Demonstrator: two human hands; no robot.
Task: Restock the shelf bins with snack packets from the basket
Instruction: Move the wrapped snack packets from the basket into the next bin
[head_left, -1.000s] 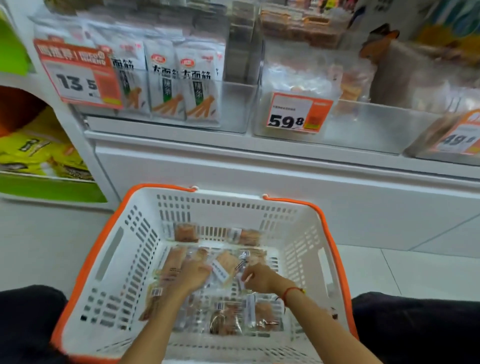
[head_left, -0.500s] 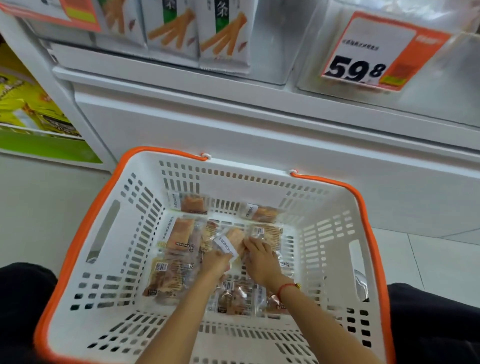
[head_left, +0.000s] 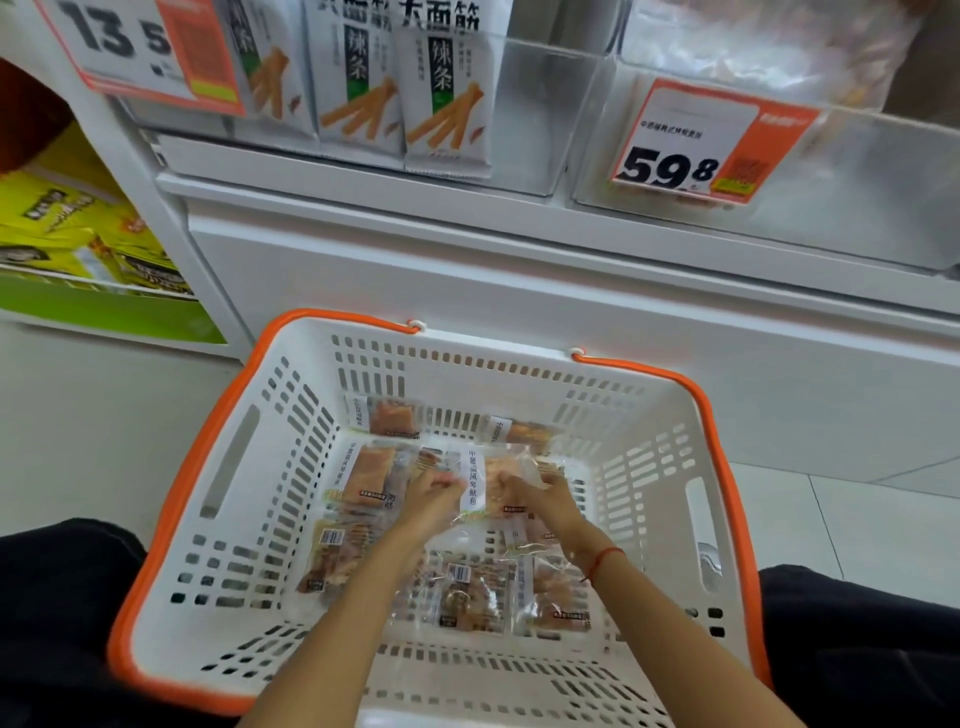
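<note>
hands: left (head_left: 434, 491) and right (head_left: 535, 488) pinching one packet (head_left: 480, 480) by its edges
why: lifting it clear of basket (head_left: 218, 415) for bin (head_left: 852, 182)

Both forearms are bare to the edge of view, with no sleeve showing on either one. The left hand (head_left: 428, 493) carries no ring, watch or band that I can make out. Just behind the right hand (head_left: 540, 493), a thin red string bracelet (head_left: 602, 561) loops the wrist, one strand running slantwise across it; whether it has a knot or bead is too small to tell. Fingernails are blurred. At eight o'clock and four o'clock in the view sit the two knees, both covered in plain black trousers (head_left: 62, 582), a soft matte fabric with no visible print, seam or logo.
</note>
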